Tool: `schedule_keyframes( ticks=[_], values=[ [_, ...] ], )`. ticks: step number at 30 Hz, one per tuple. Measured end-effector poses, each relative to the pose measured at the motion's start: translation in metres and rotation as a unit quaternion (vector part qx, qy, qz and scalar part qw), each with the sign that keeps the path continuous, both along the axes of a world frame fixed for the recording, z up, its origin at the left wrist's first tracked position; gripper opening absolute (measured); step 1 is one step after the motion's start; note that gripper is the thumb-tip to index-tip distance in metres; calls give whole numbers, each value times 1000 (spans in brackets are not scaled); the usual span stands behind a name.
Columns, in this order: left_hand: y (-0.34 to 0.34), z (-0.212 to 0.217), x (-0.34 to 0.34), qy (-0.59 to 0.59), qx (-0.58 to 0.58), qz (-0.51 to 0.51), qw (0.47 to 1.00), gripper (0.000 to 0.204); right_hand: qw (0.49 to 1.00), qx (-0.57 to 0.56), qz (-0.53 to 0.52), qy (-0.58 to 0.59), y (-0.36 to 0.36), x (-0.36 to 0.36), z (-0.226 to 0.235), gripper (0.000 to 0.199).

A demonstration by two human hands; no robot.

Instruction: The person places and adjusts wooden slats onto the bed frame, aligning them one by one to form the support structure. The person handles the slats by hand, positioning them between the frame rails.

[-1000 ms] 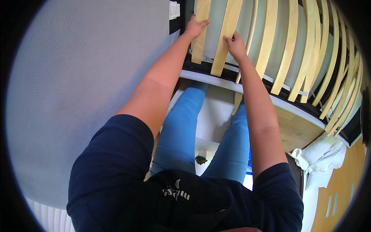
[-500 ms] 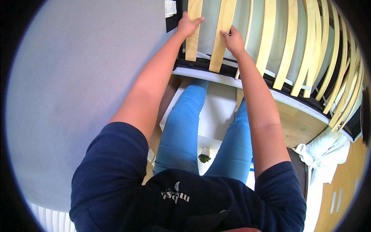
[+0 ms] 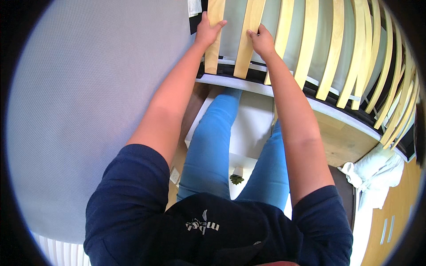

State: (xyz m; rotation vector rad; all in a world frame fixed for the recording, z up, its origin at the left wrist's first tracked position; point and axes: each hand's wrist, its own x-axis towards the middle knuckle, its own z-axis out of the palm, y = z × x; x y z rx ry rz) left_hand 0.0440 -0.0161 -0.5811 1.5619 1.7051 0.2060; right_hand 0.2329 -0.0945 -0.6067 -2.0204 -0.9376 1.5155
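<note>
Pale wooden bed slats run in a row across a bed frame at the top and right of the head view. My left hand (image 3: 208, 32) grips the leftmost slat (image 3: 212, 57), its thumb across the face and a finger at the left edge. Closed around the right edge of the second slat (image 3: 244, 53) is my right hand (image 3: 262, 43), thumb on top; its other fingers are partly hidden. Beside that hand lies a third slat (image 3: 284, 31), flat side up. The near slat ends rest over the frame's black inner edge and pale padded rail (image 3: 235, 81).
A large grey fabric panel (image 3: 88, 111) fills the left side. Between my legs are a white surface (image 3: 253, 119) and a small potted plant (image 3: 237, 178). White bedding (image 3: 377, 175) lies at the right near a wooden cabinet front (image 3: 395, 217).
Both hands and the two slats they hold have shifted slightly left in view. The third slat, seen edge-on before, now shows its broad face.
</note>
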Motion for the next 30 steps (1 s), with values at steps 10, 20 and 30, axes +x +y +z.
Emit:
schedule_keyframes(
  ticks=[10, 20, 30],
  values=[
    [-17, -25, 18, 2, 53, 54, 997, 65, 999, 17, -28, 10, 5, -9, 4, 32],
    [-13, -20, 24, -48, 48, 103, 992, 48, 999, 36, -26, -2, 3, -6, 23, 40],
    [-15, -17, 16, -61, 69, 79, 993, 40, 993, 37, -78, 77, 0, -17, 13, 33]
  ],
)
